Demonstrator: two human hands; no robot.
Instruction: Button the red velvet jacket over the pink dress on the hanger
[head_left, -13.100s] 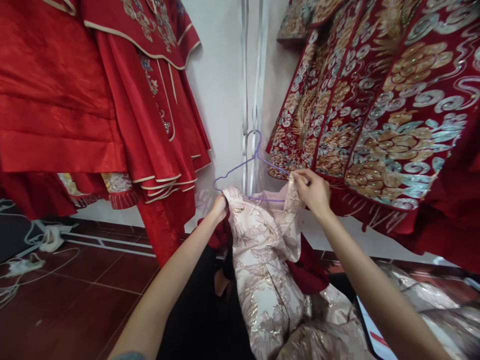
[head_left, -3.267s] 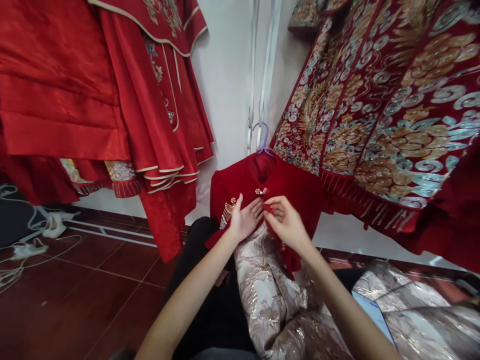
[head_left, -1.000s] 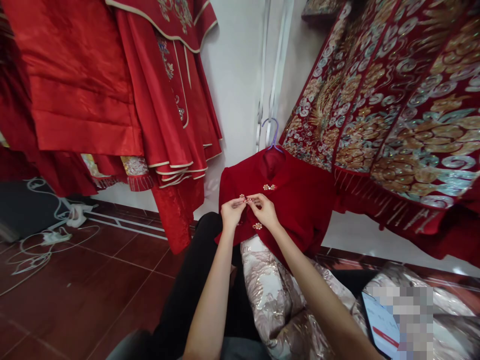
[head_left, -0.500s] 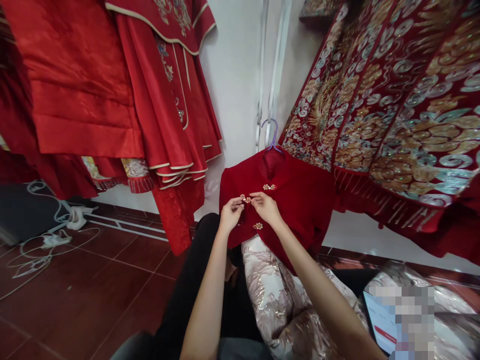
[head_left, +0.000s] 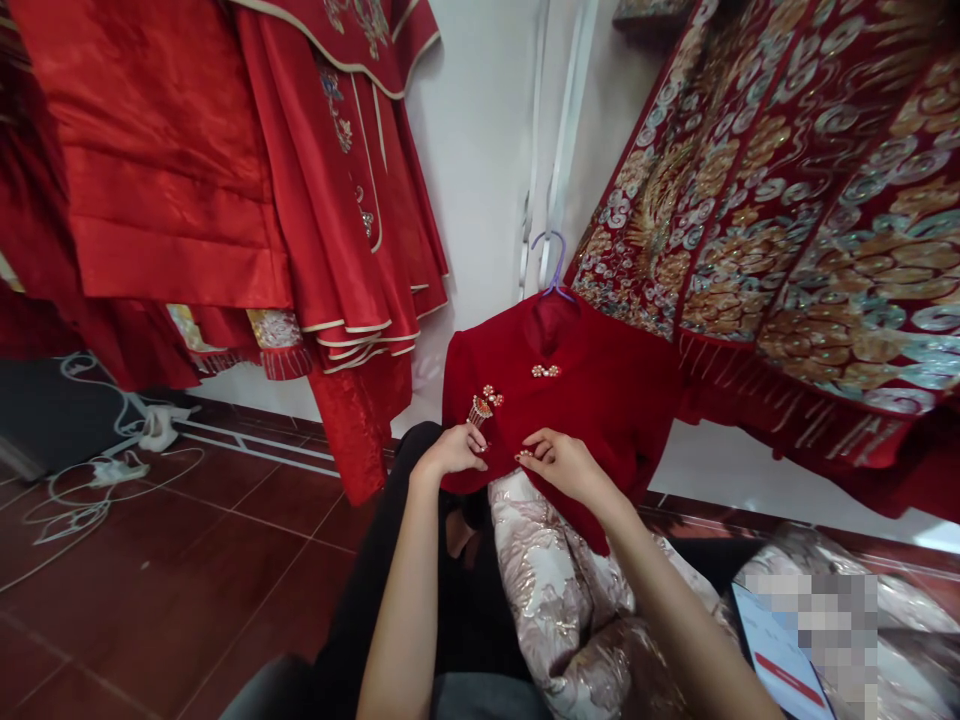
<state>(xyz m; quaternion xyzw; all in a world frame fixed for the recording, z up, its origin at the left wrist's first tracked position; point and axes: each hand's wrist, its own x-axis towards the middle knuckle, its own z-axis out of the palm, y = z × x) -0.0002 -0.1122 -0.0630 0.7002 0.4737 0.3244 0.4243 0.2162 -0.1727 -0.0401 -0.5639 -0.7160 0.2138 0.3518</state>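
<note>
The red jacket (head_left: 600,380) hangs on a purple hanger (head_left: 555,262) in front of the person, over a pale brocade dress (head_left: 540,575) whose skirt spills out below its hem. Closing the front looks well along: the collar clasp (head_left: 546,371) sits joined at the neck, and the second clasp (head_left: 493,396), just above a fan-shaped brooch (head_left: 480,409), seems joined too. The lower clasp (head_left: 523,455) looks like the part left to do, since the two hands are apart there. The right hand (head_left: 559,462) is bent inward, its thumb and fingertips drawn close and apparently pinching that clasp at the jacket's edge. The left hand (head_left: 454,450) is half curled beside the brooch, thumb a little away from the fingers; whether it grips the other edge, I cannot tell. The jacket's front faces the person, collar at the top towards the wall (head_left: 476,150), hem down and nearer. Its body runs from collar to hem, while its broadest line goes sideways across the shoulders. The dress's length runs down towards the person, bunching at the bottom.
</note>
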